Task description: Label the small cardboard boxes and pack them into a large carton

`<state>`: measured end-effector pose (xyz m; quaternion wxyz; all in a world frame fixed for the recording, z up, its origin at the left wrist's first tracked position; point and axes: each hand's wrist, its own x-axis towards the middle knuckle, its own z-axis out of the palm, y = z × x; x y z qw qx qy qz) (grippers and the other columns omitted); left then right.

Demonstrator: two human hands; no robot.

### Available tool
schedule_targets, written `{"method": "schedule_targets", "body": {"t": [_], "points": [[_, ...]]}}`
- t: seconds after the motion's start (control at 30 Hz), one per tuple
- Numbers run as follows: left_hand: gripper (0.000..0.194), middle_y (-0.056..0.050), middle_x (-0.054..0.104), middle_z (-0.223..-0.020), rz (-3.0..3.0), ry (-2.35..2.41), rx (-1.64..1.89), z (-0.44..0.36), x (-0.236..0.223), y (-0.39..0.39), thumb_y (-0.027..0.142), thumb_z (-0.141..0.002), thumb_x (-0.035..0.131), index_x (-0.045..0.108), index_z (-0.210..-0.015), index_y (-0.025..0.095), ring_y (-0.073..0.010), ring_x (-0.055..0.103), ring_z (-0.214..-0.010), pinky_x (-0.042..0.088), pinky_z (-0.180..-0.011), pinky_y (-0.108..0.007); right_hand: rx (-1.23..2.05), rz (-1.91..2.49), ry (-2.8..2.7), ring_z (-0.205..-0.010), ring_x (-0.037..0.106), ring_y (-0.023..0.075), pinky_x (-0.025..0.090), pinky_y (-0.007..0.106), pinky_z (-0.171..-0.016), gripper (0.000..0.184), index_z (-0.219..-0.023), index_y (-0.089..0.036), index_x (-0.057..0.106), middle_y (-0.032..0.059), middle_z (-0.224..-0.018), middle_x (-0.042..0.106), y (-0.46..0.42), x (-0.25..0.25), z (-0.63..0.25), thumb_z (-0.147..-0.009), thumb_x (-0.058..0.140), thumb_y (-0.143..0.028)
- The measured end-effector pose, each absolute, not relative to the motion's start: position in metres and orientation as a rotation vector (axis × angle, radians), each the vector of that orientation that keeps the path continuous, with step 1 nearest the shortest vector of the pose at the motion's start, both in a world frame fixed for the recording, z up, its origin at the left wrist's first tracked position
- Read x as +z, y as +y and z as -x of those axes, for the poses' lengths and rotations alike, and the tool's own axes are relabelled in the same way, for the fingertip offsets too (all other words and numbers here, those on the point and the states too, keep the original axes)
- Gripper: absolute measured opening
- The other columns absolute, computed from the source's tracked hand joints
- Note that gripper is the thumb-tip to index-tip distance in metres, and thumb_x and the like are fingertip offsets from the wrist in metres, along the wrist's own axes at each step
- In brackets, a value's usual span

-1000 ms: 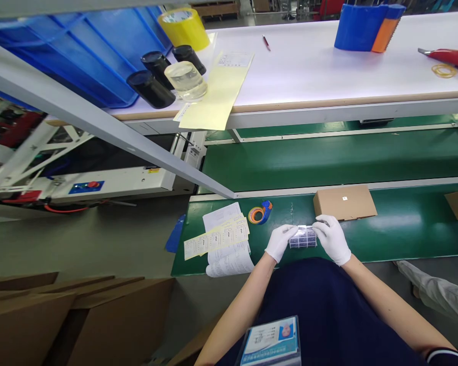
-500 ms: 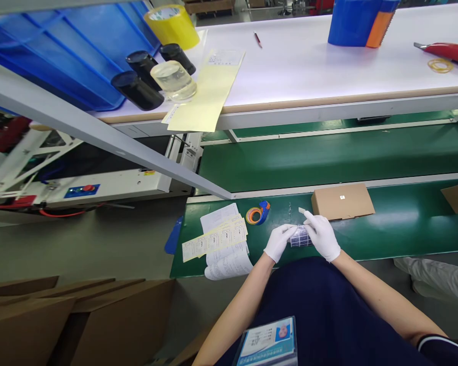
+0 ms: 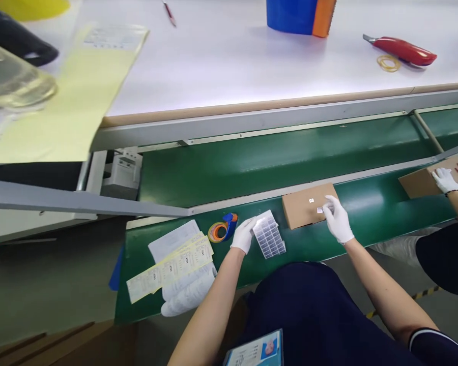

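My left hand [image 3: 243, 236], in a white glove, pinches the upper left edge of a sheet of small printed labels [image 3: 270, 239] over the green bench. In its white glove, my right hand [image 3: 336, 219] is above the right part of a closed brown cardboard box [image 3: 303, 207]. A small white label [image 3: 319, 210] with dark print shows at its fingertips, over the box top; whether it touches the cardboard I cannot tell. Another small white sticker [image 3: 311, 200] is on the box.
An orange tape roll in a blue dispenser [image 3: 218, 232] and yellow label strips [image 3: 175, 267] on papers lie left. A co-worker's gloved hands [image 3: 445, 179] touch another box [image 3: 418, 182] at right. A red knife [image 3: 406, 50] rests on the white shelf above.
My right hand has moved from the label sheet to the box, with a small label at its fingers. The view has shifted right, bringing a co-worker's hands into sight.
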<state>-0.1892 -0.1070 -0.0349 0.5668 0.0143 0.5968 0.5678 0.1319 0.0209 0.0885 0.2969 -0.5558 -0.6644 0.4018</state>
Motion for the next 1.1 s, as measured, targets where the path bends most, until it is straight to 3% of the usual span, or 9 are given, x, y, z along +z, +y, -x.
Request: {"method": "schedule_targets", "body": {"t": [0.2, 0.43, 0.83, 0.97, 1.1], "points": [[0.025, -0.010, 0.075, -0.099, 0.222, 1.433, 1.362, 0.202, -0.084, -0.081, 0.013, -0.080, 0.076, 0.072, -0.105, 0.012, -0.0203, 0.071, -0.087, 0.058, -0.085, -0.035, 1.098, 1.545, -1.895, -0.089, 0.070, 0.0211, 0.055, 0.040, -0.091, 0.045, -0.136, -0.021, 0.052, 0.0047, -0.097, 0.073, 0.059, 0.073, -0.143, -0.091, 0.054, -0.031], [0.026, -0.011, 0.075, -0.106, 0.290, 1.525, 1.309, 0.208, -0.116, -0.088, 0.014, -0.086, 0.073, 0.070, -0.112, 0.014, -0.0209, 0.072, -0.093, 0.058, -0.086, -0.034, 1.216, 1.515, -1.934, -0.088, 0.070, 0.0202, 0.054, 0.037, -0.091, 0.043, -0.135, -0.020, 0.052, 0.0027, -0.090, 0.073, 0.064, 0.048, -0.126, -0.092, 0.051, -0.024], [0.021, -0.010, 0.076, -0.104, 0.311, 1.522, 1.319, 0.216, -0.135, -0.087, 0.015, -0.088, 0.071, 0.071, -0.109, 0.015, -0.0203, 0.073, -0.094, 0.059, -0.088, -0.033, 1.138, 1.586, -1.970, -0.087, 0.070, 0.0203, 0.054, 0.036, -0.088, 0.041, -0.133, -0.021, 0.055, 0.0015, -0.091, 0.074, 0.062, 0.051, -0.120, -0.092, 0.048, -0.021], [0.024, -0.010, 0.076, -0.108, 0.301, 1.524, 1.315, 0.216, -0.136, -0.087, 0.016, -0.088, 0.072, 0.071, -0.112, 0.016, -0.0214, 0.073, -0.099, 0.059, -0.095, -0.036, 0.998, 1.617, -2.095, -0.090, 0.068, 0.0219, 0.053, 0.035, -0.087, 0.042, -0.134, -0.022, 0.056, 0.0043, -0.096, 0.073, 0.058, 0.050, -0.113, -0.095, 0.043, -0.020], [0.027, -0.012, 0.075, -0.112, 0.275, 1.525, 1.306, 0.215, -0.133, -0.087, 0.018, -0.088, 0.072, 0.070, -0.115, 0.015, -0.0237, 0.072, -0.104, 0.056, -0.102, -0.041, 0.755, 1.671, -2.291, -0.089, 0.064, 0.0245, 0.051, 0.033, -0.076, 0.049, -0.148, -0.026, 0.048, 0.0079, -0.100, 0.068, 0.054, 0.050, -0.103, -0.098, 0.044, -0.028]]}}
